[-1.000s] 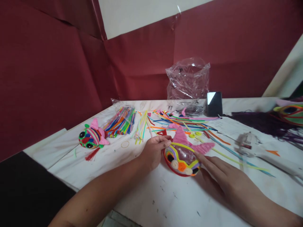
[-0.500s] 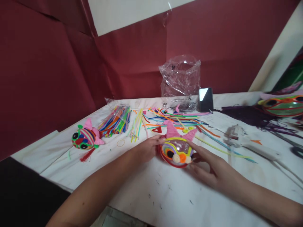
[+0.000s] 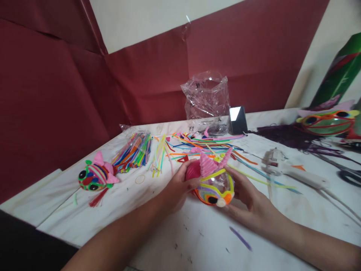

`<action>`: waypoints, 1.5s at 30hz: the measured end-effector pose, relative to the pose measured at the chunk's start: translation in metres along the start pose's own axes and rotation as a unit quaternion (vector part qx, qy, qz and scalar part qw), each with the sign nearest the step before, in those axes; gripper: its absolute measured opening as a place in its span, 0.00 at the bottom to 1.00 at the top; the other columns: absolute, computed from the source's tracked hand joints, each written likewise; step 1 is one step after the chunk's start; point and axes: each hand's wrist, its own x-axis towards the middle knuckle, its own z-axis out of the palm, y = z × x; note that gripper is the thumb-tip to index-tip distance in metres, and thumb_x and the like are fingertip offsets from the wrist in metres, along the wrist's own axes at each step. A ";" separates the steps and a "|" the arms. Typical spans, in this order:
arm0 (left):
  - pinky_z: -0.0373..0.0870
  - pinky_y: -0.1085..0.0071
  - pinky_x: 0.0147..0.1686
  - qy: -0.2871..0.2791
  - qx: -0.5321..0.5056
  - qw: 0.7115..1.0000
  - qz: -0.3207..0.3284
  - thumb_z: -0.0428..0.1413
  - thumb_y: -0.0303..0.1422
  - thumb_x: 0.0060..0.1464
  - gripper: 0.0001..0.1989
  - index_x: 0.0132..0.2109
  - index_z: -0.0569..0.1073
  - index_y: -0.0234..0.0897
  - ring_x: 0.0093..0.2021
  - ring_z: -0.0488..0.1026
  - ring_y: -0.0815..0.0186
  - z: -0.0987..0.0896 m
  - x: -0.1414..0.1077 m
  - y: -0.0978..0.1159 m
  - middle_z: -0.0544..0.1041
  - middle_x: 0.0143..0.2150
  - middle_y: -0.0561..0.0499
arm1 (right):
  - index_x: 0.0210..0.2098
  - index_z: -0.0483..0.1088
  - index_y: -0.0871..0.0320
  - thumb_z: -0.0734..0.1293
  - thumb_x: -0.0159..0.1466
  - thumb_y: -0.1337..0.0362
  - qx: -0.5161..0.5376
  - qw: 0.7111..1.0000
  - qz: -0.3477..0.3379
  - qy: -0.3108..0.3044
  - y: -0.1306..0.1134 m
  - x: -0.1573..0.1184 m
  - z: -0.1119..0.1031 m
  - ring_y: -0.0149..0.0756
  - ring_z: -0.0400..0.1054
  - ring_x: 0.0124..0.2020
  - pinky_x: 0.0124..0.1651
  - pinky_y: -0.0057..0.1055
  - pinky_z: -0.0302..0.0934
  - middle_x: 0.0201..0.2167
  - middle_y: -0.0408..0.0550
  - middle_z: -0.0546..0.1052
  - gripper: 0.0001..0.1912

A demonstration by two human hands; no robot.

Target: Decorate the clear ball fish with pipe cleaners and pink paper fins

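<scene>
Between my two hands is a clear plastic animal head (image 3: 217, 184) trimmed with pipe cleaners, with pink pointed ears, yellow outlines, a black eye and an orange nose. My left hand (image 3: 182, 184) grips its left and rear side, near a round pink part. From the right, my right hand (image 3: 245, 197) holds its side, thumb low by the nose; some fingers are hidden behind the head. A short purple pipe cleaner piece (image 3: 240, 238) lies on the white tabletop (image 3: 158, 233) below the hands. Several loose pipe cleaners (image 3: 160, 154) are spread beyond them.
At left sits another decorated animal head (image 3: 94, 175) beside a bag of pipe cleaners (image 3: 134, 152). A glue gun (image 3: 296, 171) with its cord and scissors (image 3: 346, 175) lie right. Behind stand a phone (image 3: 238, 120) and a clear plastic bag (image 3: 207, 99); a third head (image 3: 327, 122) is far right.
The animal head has turned and tipped so its face points down to the right, and its pink back shows. My left hand wraps further round it. The purple piece has come into sight.
</scene>
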 end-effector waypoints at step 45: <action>0.68 0.59 0.52 -0.030 0.113 0.993 0.022 0.68 0.36 0.41 0.37 0.58 0.66 0.41 0.58 0.68 0.48 -0.010 0.005 -0.015 0.72 0.58 0.43 | 0.58 0.64 0.48 0.73 0.58 0.58 0.362 0.923 0.129 0.032 -0.008 0.013 0.004 0.48 0.56 0.65 0.61 0.48 0.59 0.66 0.49 0.63 0.29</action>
